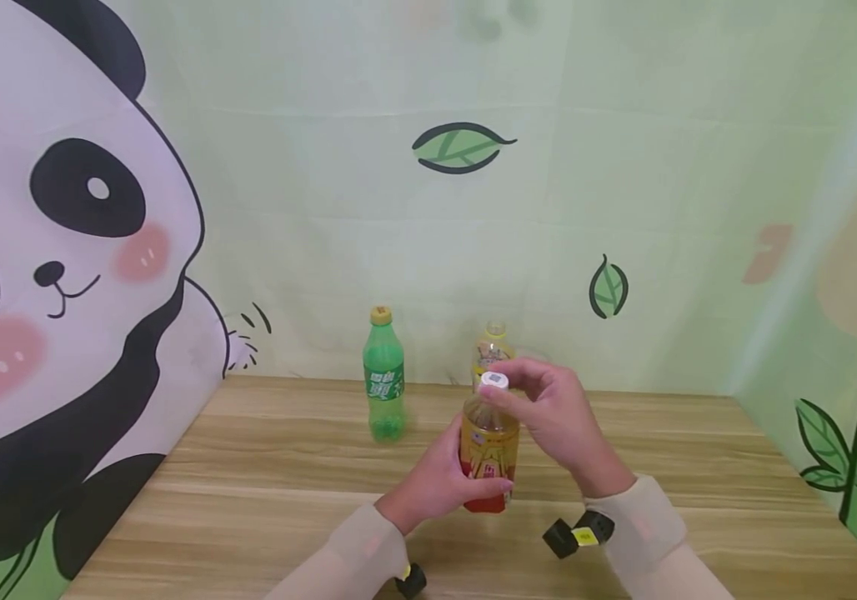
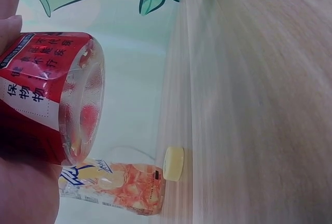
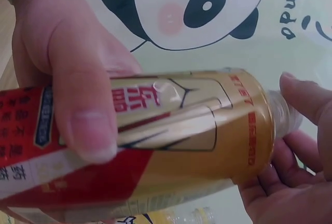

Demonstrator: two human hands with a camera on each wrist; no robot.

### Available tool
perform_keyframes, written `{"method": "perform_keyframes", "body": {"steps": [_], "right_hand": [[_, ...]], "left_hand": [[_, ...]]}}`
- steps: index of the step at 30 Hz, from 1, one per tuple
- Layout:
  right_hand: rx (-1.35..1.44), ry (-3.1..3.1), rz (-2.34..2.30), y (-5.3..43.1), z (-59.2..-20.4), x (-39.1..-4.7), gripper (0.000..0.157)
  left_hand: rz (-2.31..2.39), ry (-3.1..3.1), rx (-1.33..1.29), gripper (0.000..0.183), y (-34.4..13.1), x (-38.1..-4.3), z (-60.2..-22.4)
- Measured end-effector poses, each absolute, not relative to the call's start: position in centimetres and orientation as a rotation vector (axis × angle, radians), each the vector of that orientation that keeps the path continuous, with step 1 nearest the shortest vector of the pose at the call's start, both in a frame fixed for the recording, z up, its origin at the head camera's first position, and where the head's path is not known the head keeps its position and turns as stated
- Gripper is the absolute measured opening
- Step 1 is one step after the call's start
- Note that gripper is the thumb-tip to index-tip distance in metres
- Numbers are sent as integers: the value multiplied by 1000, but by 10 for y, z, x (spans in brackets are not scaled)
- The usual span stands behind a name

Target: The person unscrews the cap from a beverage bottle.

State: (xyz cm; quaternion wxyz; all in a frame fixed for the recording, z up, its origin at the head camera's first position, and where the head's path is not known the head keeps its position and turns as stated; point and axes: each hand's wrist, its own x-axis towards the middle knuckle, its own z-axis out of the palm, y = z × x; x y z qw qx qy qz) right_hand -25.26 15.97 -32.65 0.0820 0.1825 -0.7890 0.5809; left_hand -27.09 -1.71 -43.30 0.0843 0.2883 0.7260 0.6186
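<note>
Bottle, plastic, red-and-gold label point(image 1: 490, 442), with white cap point(image 1: 494, 380): one, held above the table point(image 1: 286, 467), midway between its left and right edges; base raised off the surface. Left hand point(image 1: 439, 477): grip wrapped round the bottle's body, thumb across the label. Right hand point(image 1: 554, 410): grip nearly closed, thumb and fingers pinching the white cap at the neck.

Bottle, green plastic point(image 1: 385, 379), with yellow cap on: one, upright, towards the table's far edge, left of the held bottle. Bottle, clear plastic, yellow label point(image 1: 490, 354), neck uncapped: one, upright near the far edge, partly hidden behind the held bottle and right hand. Loose yellow cap point(image 2: 174, 163): one, on the table just beside the clear bottle's base.
</note>
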Motion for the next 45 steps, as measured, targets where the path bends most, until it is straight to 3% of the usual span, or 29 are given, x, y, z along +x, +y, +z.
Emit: {"method": "perform_keyframes", "body": {"steps": [11,29,45], "right_hand": [[619,-2405,1747,165,-327,-256,28],[363,-2279,1819,156,-329,-253,52],[242,-2246,1748,148,-329,-249,47]], "left_hand": [[1836,2156,869,82,-18,-272,-434],[1841,2156,888,83,-18,-272,-434],[1806,2173,851,79,-16,-270,-431]]}}
